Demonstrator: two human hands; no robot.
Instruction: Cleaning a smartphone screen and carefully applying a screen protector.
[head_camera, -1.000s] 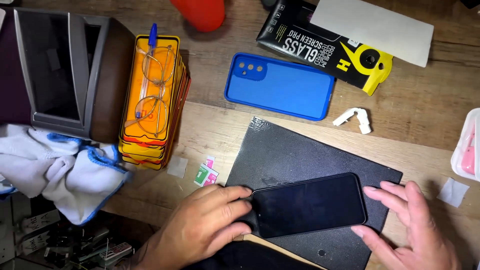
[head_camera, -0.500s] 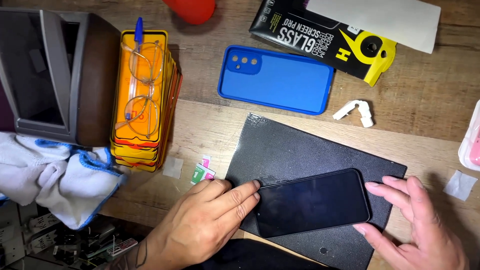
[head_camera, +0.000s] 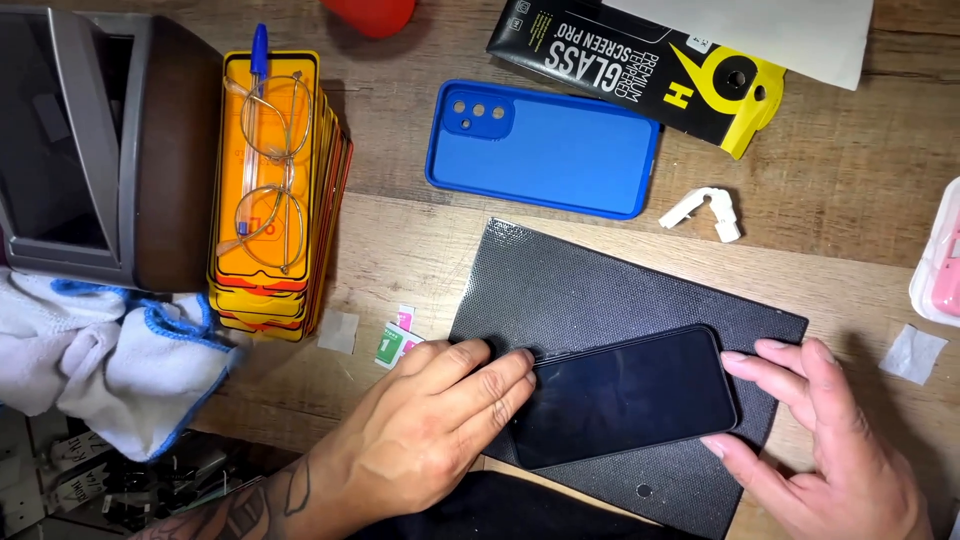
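A black phone (head_camera: 625, 395) lies screen up on a dark textured mat (head_camera: 600, 290) on the wooden table. My left hand (head_camera: 430, 435) rests flat on the mat, its fingertips against the phone's left end. On the other side, my right hand (head_camera: 820, 440) touches the phone's right end with thumb and fingers spread. Both hands steady the phone between them. Neither hand has lifted it.
A blue phone case (head_camera: 545, 150) lies beyond the mat, near a black and yellow box (head_camera: 640, 75) and a small white clip (head_camera: 705, 210). A stack of orange packs with glasses and a pen (head_camera: 270, 190) stands left, beside a grey box (head_camera: 90, 140) and a white cloth (head_camera: 110, 355). Small stickers (head_camera: 398, 338) lie nearby.
The view has shifted slightly. My hands stay at both ends of the phone, and the phone has barely moved on the mat.
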